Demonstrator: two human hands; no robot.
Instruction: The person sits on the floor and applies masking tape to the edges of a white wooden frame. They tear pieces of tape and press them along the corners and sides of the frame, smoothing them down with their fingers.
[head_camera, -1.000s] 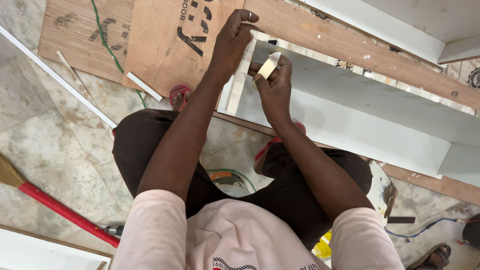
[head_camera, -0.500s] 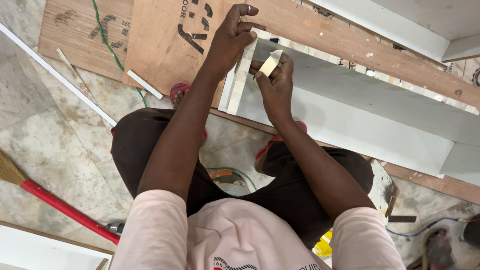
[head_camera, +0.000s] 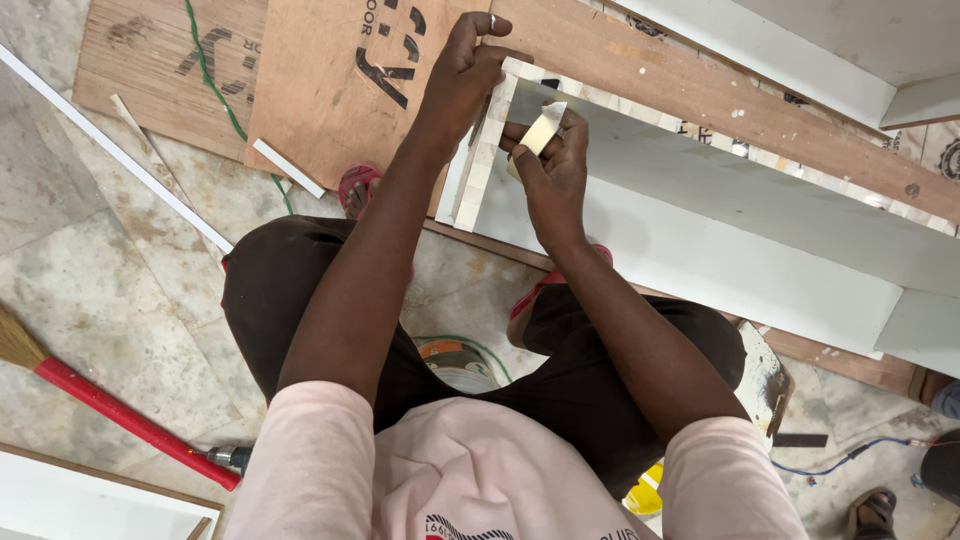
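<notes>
left hand (head_camera: 468, 62) pinching top end of raw plywood board edge (head_camera: 483, 160), right hand (head_camera: 548, 160) closed around small pale flat block (head_camera: 539, 131), white laminated panel (head_camera: 700, 240) beside, red-handled broom (head_camera: 120, 415) on stone floor

Seen from above: left hand (head_camera: 462, 68) pressed against the raw end edge of a white board (head_camera: 700, 235), fingertips at its top corner, right hand (head_camera: 548, 165) just beside it pinching a pale strip of edge tape (head_camera: 540, 130). Crouched on a marble floor (head_camera: 90, 270) in dark trousers, red sandals (head_camera: 358, 185) beneath, brown plywood sheets (head_camera: 330, 80) ahead. At left, a red-handled broom (head_camera: 120, 415); a green cord (head_camera: 215, 85) across the plywood.
</notes>
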